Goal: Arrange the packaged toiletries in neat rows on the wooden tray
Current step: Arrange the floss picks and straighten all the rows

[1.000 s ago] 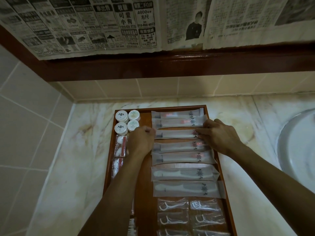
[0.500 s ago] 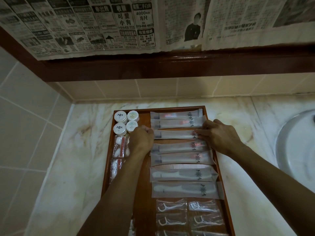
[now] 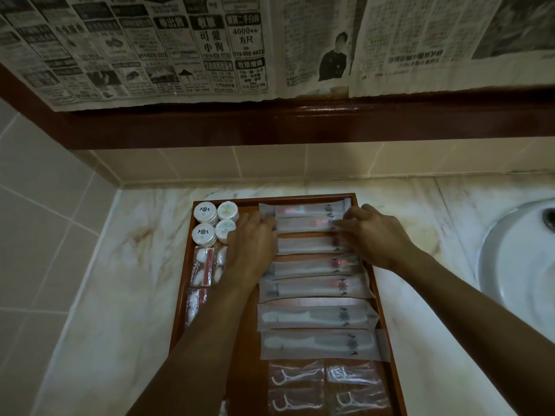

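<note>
- Pale marbled stone worktop point(image 3: 126, 265) in a tiled corner; newspaper sheets point(image 3: 180, 46) hang above a dark red-brown wooden ledge point(image 3: 300, 121); white round basin point(image 3: 522, 265) at right.
- Shallow red-brown wooden tray point(image 3: 240, 355) lies on the worktop, long axis running away from the viewer.
- Right column: long frosted plastic sachets point(image 3: 315, 288) stacked in a row from far end toward the near end; the nearest two hold white combs point(image 3: 315, 316).
- Clear packets of white floss picks point(image 3: 326, 385) sit two abreast at the near end.
- Left column: four small round white-lidded jars point(image 3: 214, 222) in a square, then clear cotton-bud packets point(image 3: 202, 267) below.
- Left hand point(image 3: 250, 250) and right hand point(image 3: 375, 235) press flat on opposite ends of the second and third sachets; fingers spread, grip closed on nothing.
- Judgement: task nearly complete. Remaining: squaring the far sachets; lower sachets look slightly skewed.
</note>
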